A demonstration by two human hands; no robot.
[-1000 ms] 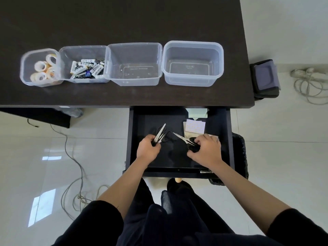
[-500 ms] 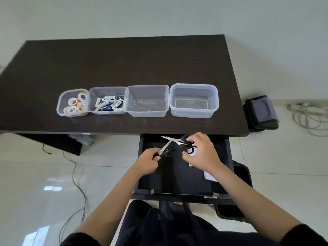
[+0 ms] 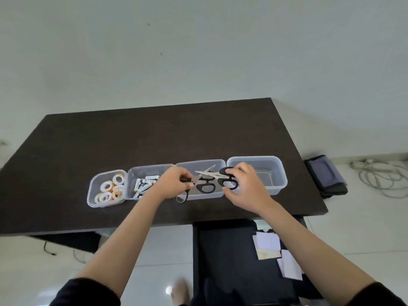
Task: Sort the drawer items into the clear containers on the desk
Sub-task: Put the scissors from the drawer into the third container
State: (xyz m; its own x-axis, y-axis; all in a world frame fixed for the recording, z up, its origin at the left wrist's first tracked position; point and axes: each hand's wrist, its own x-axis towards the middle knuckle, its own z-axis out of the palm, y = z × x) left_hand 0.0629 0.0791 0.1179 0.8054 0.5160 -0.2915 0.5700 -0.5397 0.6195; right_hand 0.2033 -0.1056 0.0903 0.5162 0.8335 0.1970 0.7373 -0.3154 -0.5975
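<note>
I see both hands up over the row of four clear tubs on the dark desk (image 3: pixel 154 138), mid-frame. My left hand (image 3: pixel 174 184) has its fingers curled round a pair of scissors (image 3: pixel 199 181), gripping near the pivot; the blades point up and right over the third tub (image 3: pixel 199 196), and one black loop hangs below the hand at the tub's near edge. A second black-handled loop pair lies in the tub just right of that hand, though I cannot tell which blades belong to it. My right hand (image 3: pixel 247 186) pinches another pair of scissors (image 3: pixel 228 180) by its black handles, thumb and fingers curled around the loops, blades pointing left across the third tub toward the left hand. The two pairs cross or nearly touch above that tub.

At the left end of the row, the first tub (image 3: pixel 95 195) holds tape rolls (image 3: pixel 110 191); the second tub (image 3: pixel 134 171) holds batteries (image 3: pixel 144 183). The fourth tub (image 3: pixel 280 173), right end, is partly behind my right hand.

Lower right of the frame, the open drawer (image 3: pixel 220 250) shows paper notes (image 3: pixel 268 246) along its right side
</note>
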